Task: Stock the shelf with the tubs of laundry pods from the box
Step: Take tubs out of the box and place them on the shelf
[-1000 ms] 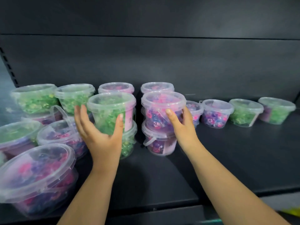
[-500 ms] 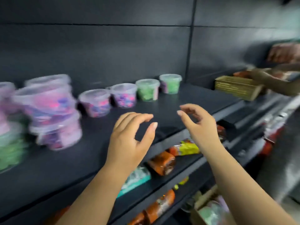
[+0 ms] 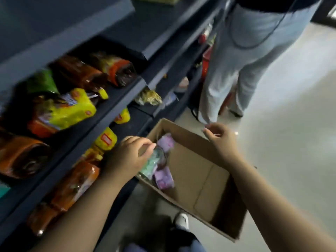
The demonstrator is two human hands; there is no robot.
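Head view looks steeply down on a cardboard box [image 3: 198, 180] standing on the pale floor [image 3: 291, 142] beside the dark shelving [image 3: 116, 104]. Both hands are over the box and neither holds anything. The left hand [image 3: 127, 157] hangs above the box's shelf-side wall with its fingers curled loosely down, just above the remaining tubs [image 3: 156, 160]; whether a fingertip already touches a lid cannot be told through the blur. The right hand [image 3: 221, 140] hovers over the far rim, fingers half bent and a little apart, touching nothing.

The tubs lie bunched along the shelf-side wall of the box: a greenish one [image 3: 151, 165] in the middle, a purple one [image 3: 166, 142] toward the far corner and another purple one [image 3: 164, 179] toward the near corner. Their exact number is too smeared to count, but it looks like only a few. Most of the box bottom shows bare cardboard, so I judge the stocking well advanced, with a last small batch left to lift out and carry up. The shelf that takes the tubs is not visible here; the shelves in sight carry orange and yellow packets [image 3: 67, 110], not tubs. Another person's legs [image 3: 236, 73] stand further along the aisle, well apart from the box.
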